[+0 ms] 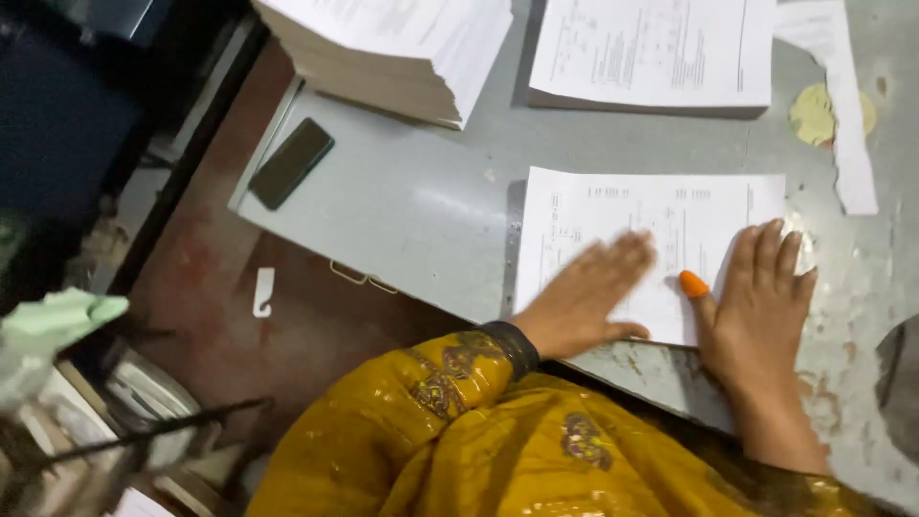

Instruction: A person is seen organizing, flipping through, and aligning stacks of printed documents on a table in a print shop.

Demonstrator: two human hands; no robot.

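Observation:
A white printed sheet [651,225] lies flat on the grey metal table [421,206], near its front edge. My left hand [589,297] rests palm down on the sheet's lower left part, fingers spread and slightly blurred. My right hand [756,302] lies flat on the sheet's right edge; an orange rubber cap [692,283] covers its thumb tip. Neither hand grips anything. Mustard-yellow patterned sleeves [479,421] cover my arms.
A thick pile of printed paper [402,48] sits at the table's back left, a second pile [656,53] at the back middle. A dark phone [291,163] lies near the left edge. A torn paper strip [847,115] lies at the right. Reddish floor [220,306] shows beyond the table.

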